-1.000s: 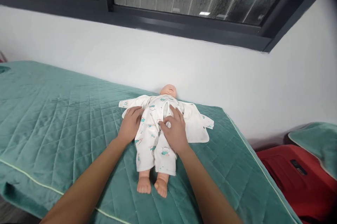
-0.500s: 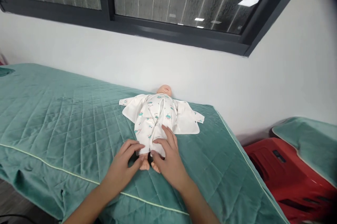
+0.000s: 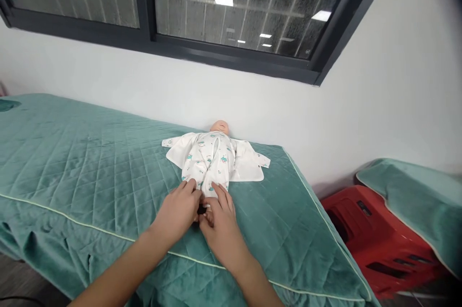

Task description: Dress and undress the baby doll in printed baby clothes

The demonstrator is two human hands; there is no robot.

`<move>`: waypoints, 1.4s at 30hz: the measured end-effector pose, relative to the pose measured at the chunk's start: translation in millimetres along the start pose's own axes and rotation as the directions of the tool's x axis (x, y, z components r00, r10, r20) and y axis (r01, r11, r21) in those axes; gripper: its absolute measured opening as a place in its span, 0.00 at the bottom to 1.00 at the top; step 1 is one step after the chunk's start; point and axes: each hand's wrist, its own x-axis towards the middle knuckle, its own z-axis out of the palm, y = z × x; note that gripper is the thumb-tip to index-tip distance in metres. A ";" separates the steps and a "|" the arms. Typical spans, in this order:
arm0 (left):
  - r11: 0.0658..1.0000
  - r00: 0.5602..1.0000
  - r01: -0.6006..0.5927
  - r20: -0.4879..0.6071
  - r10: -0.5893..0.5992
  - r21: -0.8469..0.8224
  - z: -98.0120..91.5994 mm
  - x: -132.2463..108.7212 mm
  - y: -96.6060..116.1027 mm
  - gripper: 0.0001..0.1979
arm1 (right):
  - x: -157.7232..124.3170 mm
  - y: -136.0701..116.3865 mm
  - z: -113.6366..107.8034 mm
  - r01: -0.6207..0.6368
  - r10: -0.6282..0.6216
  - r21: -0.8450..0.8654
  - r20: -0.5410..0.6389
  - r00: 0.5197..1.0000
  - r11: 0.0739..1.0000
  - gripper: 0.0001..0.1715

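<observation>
Green quilted cloth covers the bed (image 3: 90,177), its pale piping running along the near edge and up the right edge. On it a doll (image 3: 218,128) lies on its back, nearer the far right corner than the left end, its head close to the far edge by the white wall (image 3: 144,85) and its feet (image 3: 210,216) pointing to the near edge. It wears a white top (image 3: 249,160), the sleeves and front panels spread out to both sides on the bed, and white trousers (image 3: 207,157) with a small green print, drawn high over the torso, with a slit showing at the upper front. The person bends both arms in from the near edge. The left hand (image 3: 180,208) rests at the lower end of one trouser leg, its fingers curled; their undersides are hidden, so whether they pinch the cloth cannot be told. The right hand (image 3: 220,220) is at the other leg's hem, thumb and forefinger apart around the foot there; whether it grips the fabric cannot be told either. Beyond the right edge stands a red plastic object (image 3: 378,239) with another green cover (image 3: 415,211) over its top. A dark-framed window (image 3: 231,13) is set above the far edge.
</observation>
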 end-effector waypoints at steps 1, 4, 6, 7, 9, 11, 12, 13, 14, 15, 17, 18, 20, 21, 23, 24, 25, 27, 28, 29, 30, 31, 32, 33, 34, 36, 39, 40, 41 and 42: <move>1.000 1.000 -0.011 -0.011 0.011 0.011 0.7 -1.3 -1.3 0.10 | -0.6 -0.8 1.0 -0.004 0.004 -0.018 -0.008 1.000 1.000 0.18; 0.998 0.998 -0.027 -0.065 0.023 -0.060 6.1 -5.4 -8.0 0.07 | 0.6 -4.3 3.5 0.003 -0.006 -0.083 -0.034 0.999 0.997 0.19; 0.971 0.992 -0.037 -0.124 0.007 -0.237 10.1 -9.1 -12.5 0.08 | 3.8 -8.0 4.8 0.010 -0.018 -0.130 -0.060 0.998 0.991 0.17; 0.937 0.988 -0.050 -0.156 -0.004 -0.346 11.4 -11.5 -14.2 0.09 | 6.1 -10.1 5.4 0.015 -0.027 -0.153 -0.076 0.997 0.988 0.15; 0.845 0.977 -0.089 -0.212 -0.029 -0.528 11.6 -17.3 -16.2 0.13 | 11.5 -14.1 6.5 0.026 -0.048 -0.195 -0.111 0.993 0.980 0.11; 0.769 0.968 -0.116 -0.245 -0.054 -0.628 8.5 -23.5 -16.8 0.13 | 17.2 -17.3 7.4 0.039 -0.072 -0.220 -0.142 0.987 0.975 0.09; 0.744 0.966 -0.119 -0.251 -0.067 -0.658 6.1 -26.2 -16.9 0.13 | 19.8 -18.6 7.9 0.041 -0.079 -0.225 -0.159 0.984 0.974 0.08; 0.724 0.965 -0.118 -0.250 -0.077 -0.679 3.6 -28.5 -16.9 0.13 | 22.1 -19.8 8.4 0.038 -0.079 -0.223 -0.176 0.981 0.974 0.08; 0.710 0.966 -0.113 -0.244 -0.086 -0.695 1.2 -30.1 -17.0 0.13 | 23.9 -20.8 9.1 0.030 -0.072 -0.215 -0.192 0.979 0.976 0.08; 0.698 0.967 -0.107 -0.236 -0.092 -0.708 -0.8 -31.2 -17.2 0.13 | 25.2 -21.8 9.9 0.020 -0.061 -0.199 -0.202 0.978 0.980 0.08; 0.671 0.971 -0.098 -0.218 -0.097 -0.735 -3.1 -31.3 -17.8 0.13 | 26.7 -23.4 12.1 -0.001 -0.028 -0.144 -0.198 0.980 0.990 0.07; 0.657 0.974 -0.093 -0.207 -0.097 -0.749 -3.2 -30.6 -18.0 0.13 | 27.0 -23.7 13.4 -0.009 -0.012 -0.114 -0.185 0.983 0.993 0.07; 0.638 0.978 -0.098 -0.192 -0.081 -0.764 -1.6 -28.3 -18.4 0.13 | 27.7 -23.0 15.9 -0.024 0.011 -0.077 -0.161 0.987 0.997 0.07; 0.643 0.978 -0.108 -0.196 -0.067 -0.758 -0.1 -27.1 -18.5 0.13 | 28.0 -21.8 16.9 -0.031 0.019 -0.075 -0.159 0.987 0.997 0.07; 0.680 0.976 -0.131 -0.216 -0.040 -0.721 3.6 -25.1 -18.9 0.13 | 28.6 -17.8 17.9 -0.035 0.020 -0.095 -0.164 0.986 0.995 0.06; 0.708 0.974 -0.142 -0.227 -0.026 -0.692 5.5 -24.7 -19.5 0.14 | 28.3 -15.4 17.8 -0.030 0.012 -0.107 -0.171 0.985 0.994 0.07; 0.739 0.972 -0.148 -0.234 -0.013 -0.657 7.3 -24.8 -20.4 0.13 | 27.3 -13.0 17.3 -0.020 -0.001 -0.119 -0.177 0.984 0.993 0.08; 0.801 0.972 -0.157 -0.234 0.021 -0.578 10.9 -27.1 -23.6 0.12 | 22.6 -9.7 15.3 0.016 -0.041 -0.142 -0.180 0.983 0.990 0.08; 0.826 0.972 -0.162 -0.229 0.041 -0.540 12.5 -29.4 -25.8 0.12 | 18.9 -9.1 14.0 0.037 -0.064 -0.153 -0.176 0.982 0.988 0.08; 0.846 0.973 -0.168 -0.222 0.061 -0.506 14.2 -32.2 -28.2 0.12 | 14.5 -9.3 12.7 0.058 -0.085 -0.162 -0.168 0.982 0.985 0.08; 0.858 0.973 -0.176 -0.216 0.078 -0.482 15.8 -35.4 -30.7 0.12 | 9.8 -10.0 11.3 0.077 -0.104 -0.169 -0.157 0.982 0.983 0.08; 0.865 0.973 -0.186 -0.212 0.095 -0.466 17.3 -38.8 -32.9 0.12 | 5.1 -11.1 9.9 0.091 -0.117 -0.174 -0.145 0.982 0.981 0.08; 0.869 0.972 -0.196 -0.210 0.109 -0.455 18.6 -42.1 -34.6 0.12 | 0.8 -12.1 8.5 0.101 -0.125 -0.176 -0.135 0.983 0.979 0.08; 0.872 0.970 -0.204 -0.210 0.120 -0.444 19.5 -45.0 -35.8 0.12 | -2.9 -12.6 7.1 0.107 -0.130 -0.171 -0.124 0.984 0.979 0.08; 0.878 0.969 -0.208 -0.210 0.127 -0.431 20.0 -47.2 -36.2 0.12 | -5.9 -12.2 5.7 0.113 -0.131 -0.154 -0.115 0.985 0.982 0.07; 0.895 0.971 -0.202 -0.201 0.129 -0.399 19.1 -48.6 -34.8 0.12 | -9.7 -7.9 2.9 0.103 -0.110 -0.068 -0.107 0.988 0.992 0.08; 0.916 0.975 -0.176 -0.195 0.111 -0.361 13.1 -42.0 -27.4 0.12 | -12.8 7.5 0.8 0.011 0.011 0.128 -0.170 0.985 0.992 0.13; 0.920 0.973 -0.172 -0.209 0.102 -0.353 10.4 -37.7 -23.7 0.12 | -13.9 13.8 1.1 -0.029 0.064 0.177 -0.197 0.978 0.984 0.15; 0.924 0.969 -0.173 -0.225 0.098 -0.342 7.7 -32.6 -19.6 0.11 | -15.0 19.7 2.1 -0.067 0.112 0.205 -0.217 0.970 0.977 0.17; 0.930 0.967 -0.175 -0.234 0.100 -0.324 5.4 -27.1 -15.0 0.10 | -16.3 25.1 3.4 -0.099 0.148 0.213 -0.232 0.961 0.972 0.19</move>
